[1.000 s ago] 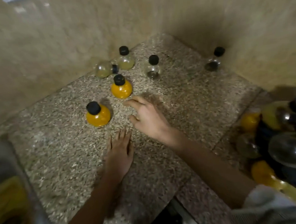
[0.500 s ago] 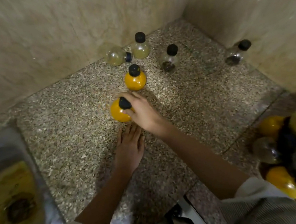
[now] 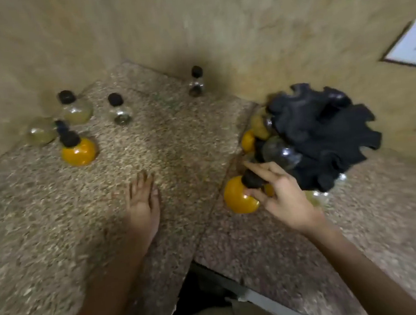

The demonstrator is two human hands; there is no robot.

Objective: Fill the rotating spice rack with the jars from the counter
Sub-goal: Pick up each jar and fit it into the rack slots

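My right hand (image 3: 280,193) grips a round orange jar (image 3: 238,200) by its black cap, tilted, just left of the black rotating spice rack (image 3: 327,129). The rack holds several round jars, orange and clear, under its notched top. My left hand (image 3: 142,202) lies flat on the speckled stone counter (image 3: 41,213), fingers together, holding nothing. On the counter at the back left stand a second orange jar (image 3: 79,151), a pale yellow jar (image 3: 76,109) and a clear jar (image 3: 120,112). Another pale jar (image 3: 41,131) lies on its side. One clear jar (image 3: 196,84) stands near the corner.
Beige tiled walls close the counter at the back and right. A white framed panel (image 3: 413,46) is set into the right wall. The counter's inner corner edge drops off at the bottom centre, near my body.
My right hand took hold of the near orange jar on the counter and carried it right to the rack. The view swung right. My left hand stayed flat on the counter.
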